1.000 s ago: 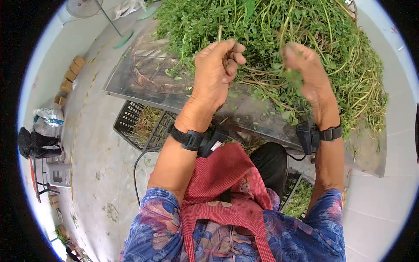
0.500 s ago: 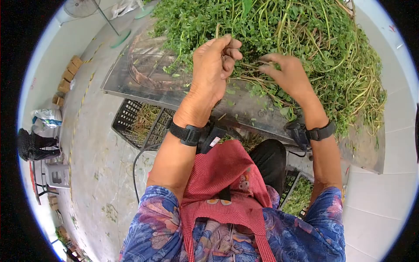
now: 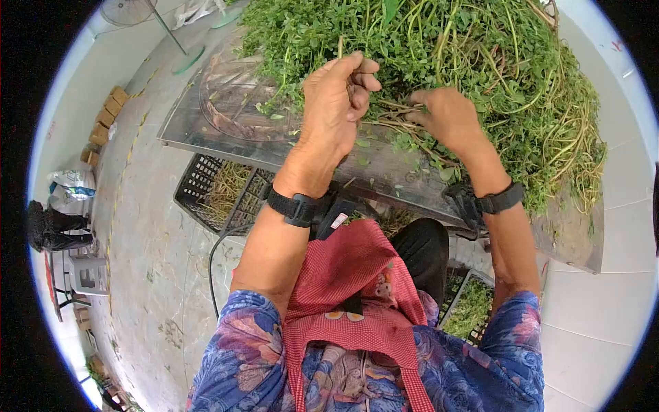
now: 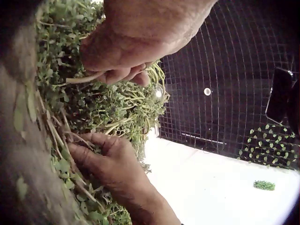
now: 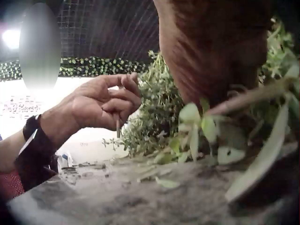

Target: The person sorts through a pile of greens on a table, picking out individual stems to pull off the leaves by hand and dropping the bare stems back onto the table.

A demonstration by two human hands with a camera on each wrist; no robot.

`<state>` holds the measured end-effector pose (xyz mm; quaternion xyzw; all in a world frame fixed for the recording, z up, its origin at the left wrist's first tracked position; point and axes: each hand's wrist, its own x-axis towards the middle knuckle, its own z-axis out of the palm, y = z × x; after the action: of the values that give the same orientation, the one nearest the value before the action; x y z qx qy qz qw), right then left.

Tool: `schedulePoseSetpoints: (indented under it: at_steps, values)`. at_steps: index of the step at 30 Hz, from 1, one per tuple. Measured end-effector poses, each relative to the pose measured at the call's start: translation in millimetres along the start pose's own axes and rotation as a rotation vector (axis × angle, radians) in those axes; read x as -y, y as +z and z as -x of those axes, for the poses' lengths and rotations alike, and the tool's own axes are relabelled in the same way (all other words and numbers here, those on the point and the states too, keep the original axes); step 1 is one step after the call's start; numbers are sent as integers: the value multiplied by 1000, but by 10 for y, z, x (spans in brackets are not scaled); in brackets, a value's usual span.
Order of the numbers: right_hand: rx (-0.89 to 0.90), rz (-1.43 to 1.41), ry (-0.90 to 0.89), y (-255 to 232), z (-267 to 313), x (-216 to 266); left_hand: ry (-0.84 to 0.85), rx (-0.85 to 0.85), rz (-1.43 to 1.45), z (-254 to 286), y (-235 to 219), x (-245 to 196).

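Step, judged: picking stems (image 3: 391, 124) from pile (image 3: 535, 89) | left hand (image 3: 333, 103): fingers clamped on a stem (image 3: 340, 47) | right hand (image 3: 453, 122): thumb and finger slightly apart at pile's near edge, grip unclear | pile lay on table (image 3: 377, 165) | next move called for pinching one stem clear of tangle

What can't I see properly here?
- Right hand, right wrist view: fingertips hidden by the hand itself and leaves.
- Table, head view: part covered by piled plants.
- Fan, head view: top cut off by the edge.
- Wall writing, right wrist view: too small.
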<state>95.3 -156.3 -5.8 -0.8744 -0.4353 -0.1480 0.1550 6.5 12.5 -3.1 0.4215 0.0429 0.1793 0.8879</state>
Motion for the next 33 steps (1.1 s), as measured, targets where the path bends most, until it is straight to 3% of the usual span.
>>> schedulePoseSetpoints:
  at_steps: [2, 4, 5, 8, 12, 19, 21, 25, 27, 28, 29, 31, 33]
  values:
    - [83, 102, 46, -52, -25, 6, 4, 6, 7, -3, 4, 10]
    - [34, -305, 187, -147, -72, -107, 5, 3, 5, -8, 0, 5]
    - [33, -303, 187, -182, -66, -156, 6, 5, 6, -2, 4, 5]
    - [-34, -928, 402, -373, -36, -124, 26, -15, 31, 7, 53, -5]
    - [-27, -1097, 461, -427, -8, -40, 15, 50, -116, 56, 146, -25]
    - [32, -1100, 354, -402, 27, 9, 46, 140, -327, 47, 150, 205]
    - [-155, -983, 362, -406, 34, 10, 84, 146, -265, 28, 163, 182]
    - [-303, -991, 246, -544, 1, 27, 111, 179, -248, 31, 176, 144]
    - [-130, -729, 118, -641, 11, 139, 182, 219, -317, 48, 205, 151]
    - [-29, -620, 137, -682, 0, 189, 179, 222, -318, 51, 210, 164]
    - [-30, -621, 140, -638, -2, 158, 184, 238, -328, 49, 206, 182]
    - [-139, -400, -45, -511, -64, 83, 191, 252, -339, 31, 200, 220]
    - [-224, -258, -42, -481, -79, 61, 219, 272, -313, 24, 210, 242]
